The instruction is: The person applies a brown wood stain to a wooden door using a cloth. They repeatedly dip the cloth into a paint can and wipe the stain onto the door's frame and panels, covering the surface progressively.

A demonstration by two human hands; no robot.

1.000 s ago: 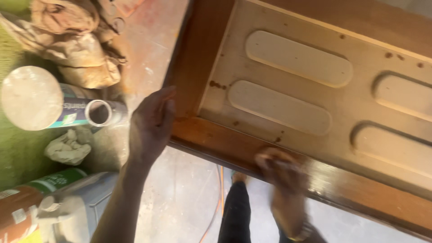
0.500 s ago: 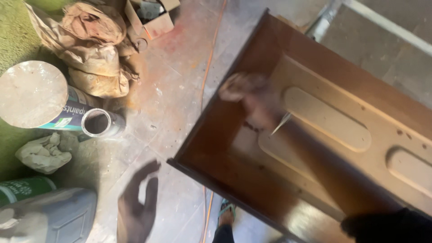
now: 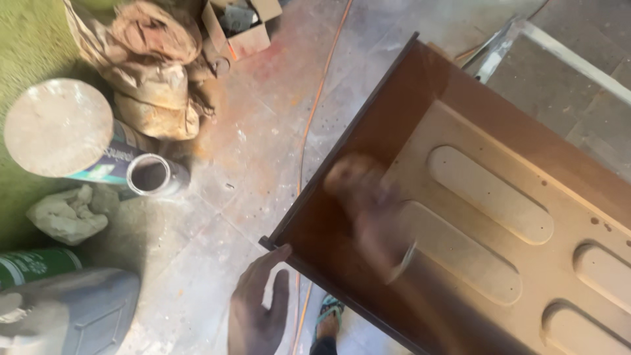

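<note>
Head view, looking down. Wooden door panel (image 3: 486, 217) fills right side, lying flat above stained concrete floor (image 3: 250, 171). Left hand (image 3: 257, 309), a moment ago hanging free, now touches panel's near corner, fingers together, thumb apart. Right hand (image 3: 368, 204), motion-blurred, has slid nearer along dark stained frame; finger state cannot tell. Left: paint tin (image 3: 150, 175), round lid (image 3: 58, 127), sacks (image 3: 151, 72). Rubbing appears ongoing.
</note>
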